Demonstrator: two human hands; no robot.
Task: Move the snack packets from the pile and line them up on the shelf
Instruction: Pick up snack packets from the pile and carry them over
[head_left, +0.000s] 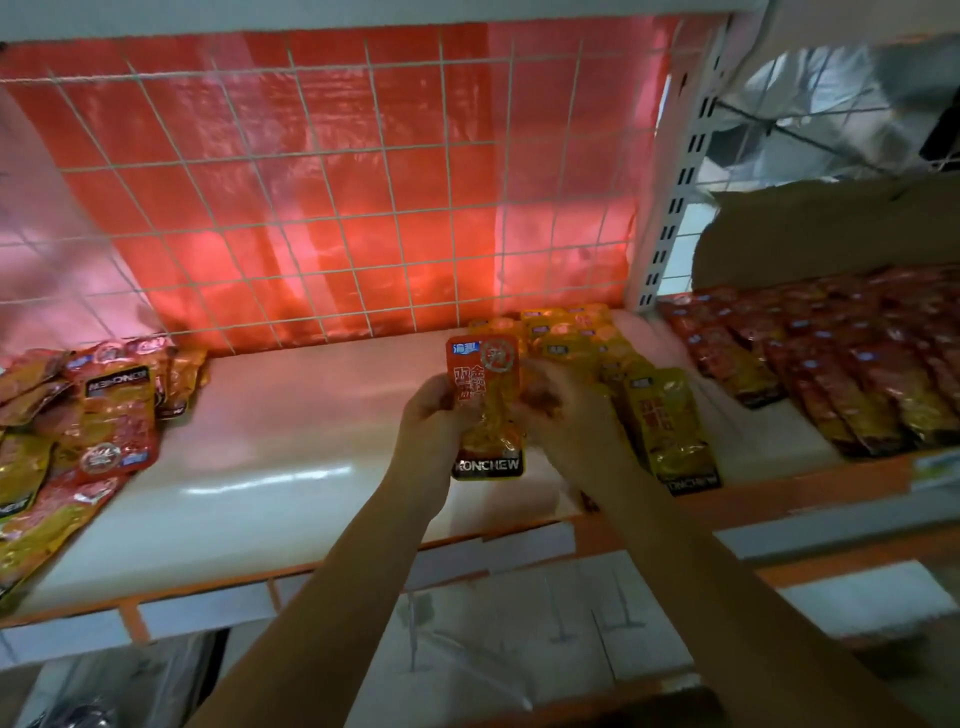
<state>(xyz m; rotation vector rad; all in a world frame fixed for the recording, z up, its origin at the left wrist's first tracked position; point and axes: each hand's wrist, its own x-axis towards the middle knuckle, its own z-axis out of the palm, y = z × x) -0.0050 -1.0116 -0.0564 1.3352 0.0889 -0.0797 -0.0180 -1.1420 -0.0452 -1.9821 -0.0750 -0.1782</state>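
**Packet held over the shelf, row waiting on the right**

Both hands grip one snack packet (485, 405) above the shelf (270, 467) — left hand (434, 410) curled on its left edge, right hand (558, 410) on its right. Its long axis runs near to far, logo end nearest. Blur hides the right fingers' exact hold. The glossy film could slip and land crooked against the row (670, 421). The pile (78, 415) lies far left.

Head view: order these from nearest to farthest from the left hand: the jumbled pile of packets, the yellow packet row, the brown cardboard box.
1. Yellow packet row, just right of the left hand.
2. Jumbled pile of packets, at the shelf's far left.
3. Brown cardboard box, upper right.
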